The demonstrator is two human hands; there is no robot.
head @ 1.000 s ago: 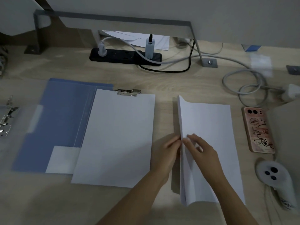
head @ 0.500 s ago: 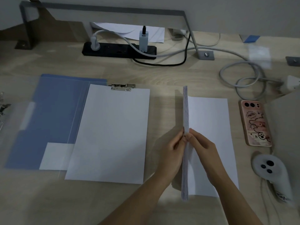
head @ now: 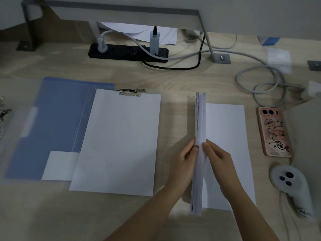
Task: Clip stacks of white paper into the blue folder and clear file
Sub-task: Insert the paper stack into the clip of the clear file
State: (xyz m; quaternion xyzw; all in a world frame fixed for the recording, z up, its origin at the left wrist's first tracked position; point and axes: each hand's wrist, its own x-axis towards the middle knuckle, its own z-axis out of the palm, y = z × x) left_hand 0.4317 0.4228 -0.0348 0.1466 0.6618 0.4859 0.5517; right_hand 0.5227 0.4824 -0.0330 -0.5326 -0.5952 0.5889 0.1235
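Note:
The blue folder (head: 57, 126) lies open at the left, with a white paper stack (head: 119, 141) on its right half under the metal clip (head: 132, 92). A clear file (head: 10, 129) with a metal ring mechanism sits at the far left edge. To the right, a bundle of white sheets (head: 199, 133) stands on edge, pinched between my left hand (head: 185, 160) and my right hand (head: 218, 159). More white paper (head: 227, 136) lies flat on the desk to the right of the upright bundle.
A phone in a pink case (head: 273, 131) and a white controller (head: 291, 183) lie at the right. A black power strip (head: 128, 53), cables (head: 260, 80) and a grey metal stand (head: 205, 32) fill the back of the wooden desk.
The left edge of the right-hand stack has been lifted from a low curl to standing upright between both hands. The view has shifted slightly.

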